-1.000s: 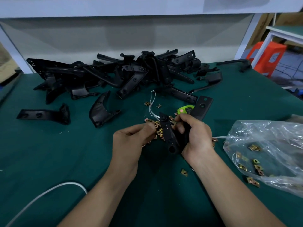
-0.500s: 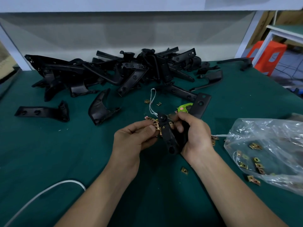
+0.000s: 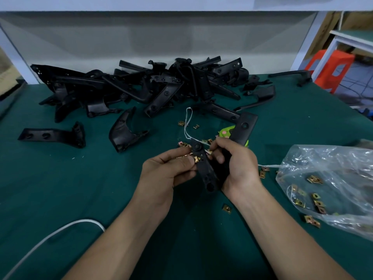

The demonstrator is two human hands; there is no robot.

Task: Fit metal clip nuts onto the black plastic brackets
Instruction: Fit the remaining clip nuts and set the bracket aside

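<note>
1. Right hand [image 3: 238, 168] is curled tight around a black bracket [image 3: 204, 171], holding it tilted just above the green table [image 3: 60, 178]. The left hand [image 3: 167, 170] pinches a brass clip nut [image 3: 196, 158] between thumb and fingers.
2. A second ago the left fingers were down among the loose nuts. They have since closed in, and the clip nut now touches the bracket's left edge, below its top hole.
3. To my eye the fitting has begun, but the nut isn't seated and wants a firm sideways push.
4. The unfitted pile of brackets [image 3: 161, 85] lies well behind.
</note>
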